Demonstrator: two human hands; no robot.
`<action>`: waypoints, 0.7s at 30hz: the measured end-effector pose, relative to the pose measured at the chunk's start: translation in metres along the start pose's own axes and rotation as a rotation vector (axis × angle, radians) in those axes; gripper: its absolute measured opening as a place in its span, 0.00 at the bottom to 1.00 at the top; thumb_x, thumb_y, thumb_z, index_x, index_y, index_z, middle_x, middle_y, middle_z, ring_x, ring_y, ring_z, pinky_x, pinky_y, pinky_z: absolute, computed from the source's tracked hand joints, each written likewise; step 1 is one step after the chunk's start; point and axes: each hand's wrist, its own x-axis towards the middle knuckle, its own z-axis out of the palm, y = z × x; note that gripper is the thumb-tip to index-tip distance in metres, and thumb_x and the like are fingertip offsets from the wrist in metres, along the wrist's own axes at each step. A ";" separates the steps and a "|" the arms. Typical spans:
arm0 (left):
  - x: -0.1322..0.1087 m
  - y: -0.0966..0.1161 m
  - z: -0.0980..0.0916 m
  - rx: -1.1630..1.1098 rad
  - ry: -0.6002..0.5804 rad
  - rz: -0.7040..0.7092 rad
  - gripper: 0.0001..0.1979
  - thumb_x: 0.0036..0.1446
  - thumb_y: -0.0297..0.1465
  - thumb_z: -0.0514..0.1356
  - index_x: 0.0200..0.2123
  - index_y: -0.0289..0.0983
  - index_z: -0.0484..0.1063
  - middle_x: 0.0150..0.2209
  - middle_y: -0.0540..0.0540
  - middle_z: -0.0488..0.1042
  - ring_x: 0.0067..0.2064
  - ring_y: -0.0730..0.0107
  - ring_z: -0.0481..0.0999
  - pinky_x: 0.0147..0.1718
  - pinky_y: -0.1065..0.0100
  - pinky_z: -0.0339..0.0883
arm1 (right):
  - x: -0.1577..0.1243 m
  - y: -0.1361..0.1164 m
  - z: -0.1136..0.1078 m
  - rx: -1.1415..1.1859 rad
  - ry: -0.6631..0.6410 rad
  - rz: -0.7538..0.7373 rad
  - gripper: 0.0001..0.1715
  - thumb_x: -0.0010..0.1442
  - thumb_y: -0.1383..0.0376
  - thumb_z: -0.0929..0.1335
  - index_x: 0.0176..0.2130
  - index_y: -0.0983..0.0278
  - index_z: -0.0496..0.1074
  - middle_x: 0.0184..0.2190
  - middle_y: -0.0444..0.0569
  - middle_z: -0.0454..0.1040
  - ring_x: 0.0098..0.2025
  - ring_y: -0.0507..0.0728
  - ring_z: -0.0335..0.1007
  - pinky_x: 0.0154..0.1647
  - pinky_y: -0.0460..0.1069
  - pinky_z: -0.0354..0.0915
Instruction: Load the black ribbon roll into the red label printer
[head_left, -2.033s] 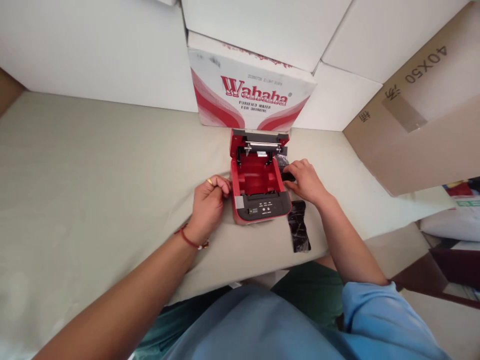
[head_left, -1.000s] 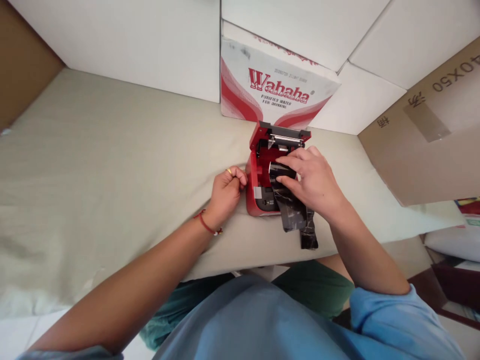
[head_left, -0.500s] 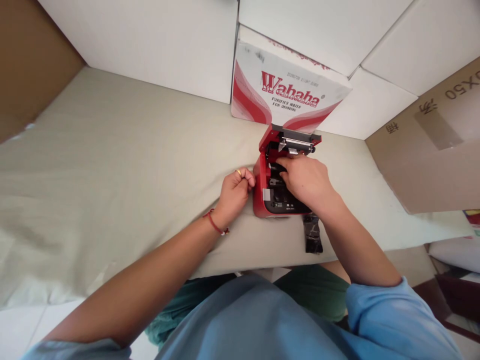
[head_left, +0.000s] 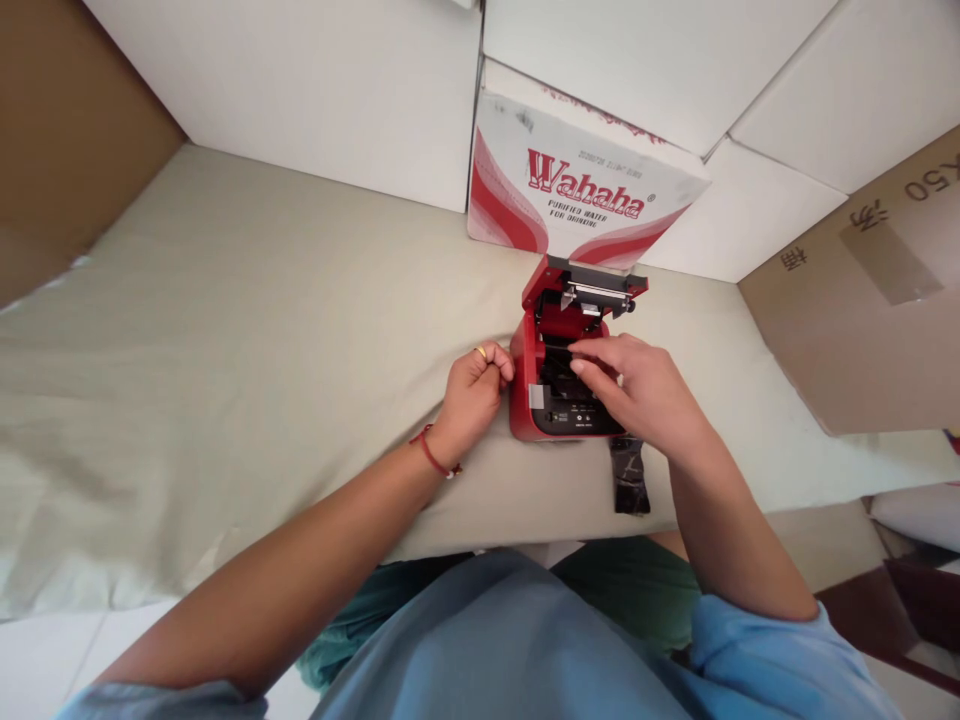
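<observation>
A red and black label printer (head_left: 519, 392) stands on the cloth with its lid (head_left: 596, 285) raised, showing a metal bar and a roller underneath. Beside its left wall, my left hand (head_left: 476, 392) is closed with curled fingers, its knuckles at or against the side; whatever lies inside the fist is hidden. Over the right part of the black compartment hovers my right hand (head_left: 637, 385), thumb and fingers apart with nothing seen between them. Its fingertips reach above the dark inside. A dark strip with a pale marbled pattern (head_left: 630, 475) lies at the printer's front right corner.
Behind the printer stands a white and red water carton (head_left: 585, 190) among plain white boxes (head_left: 300, 90). A brown cardboard box (head_left: 862, 320) borders the right side, another brown panel (head_left: 67, 130) the far left. The cloth-covered surface (head_left: 262, 320) ends close to my lap.
My right hand has drawn back up and to the right out of the printer's compartment, its fingers opening. My left hand stays beside the printer. The view has shifted slightly.
</observation>
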 end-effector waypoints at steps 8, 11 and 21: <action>-0.014 0.012 0.002 0.131 0.079 0.111 0.08 0.59 0.24 0.60 0.30 0.41 0.74 0.34 0.48 0.77 0.38 0.64 0.73 0.43 0.62 0.67 | -0.093 0.005 0.036 0.018 0.093 -0.181 0.42 0.83 0.58 0.69 0.87 0.47 0.57 0.82 0.53 0.71 0.85 0.69 0.64 0.84 0.75 0.65; -0.027 0.022 0.002 0.327 0.151 0.391 0.07 0.69 0.26 0.62 0.39 0.42 0.78 0.41 0.46 0.79 0.46 0.61 0.78 0.50 0.60 0.72 | -0.104 0.006 0.046 -0.030 0.097 -0.171 0.48 0.83 0.59 0.69 0.89 0.45 0.47 0.84 0.53 0.66 0.86 0.67 0.61 0.87 0.75 0.59; -0.053 0.034 0.006 0.732 -0.229 1.152 0.25 0.65 0.24 0.69 0.61 0.51 0.82 0.47 0.48 0.90 0.51 0.55 0.87 0.56 0.52 0.73 | -0.105 -0.003 0.046 -0.091 0.063 -0.148 0.40 0.83 0.61 0.67 0.86 0.52 0.59 0.83 0.54 0.67 0.87 0.65 0.60 0.90 0.74 0.51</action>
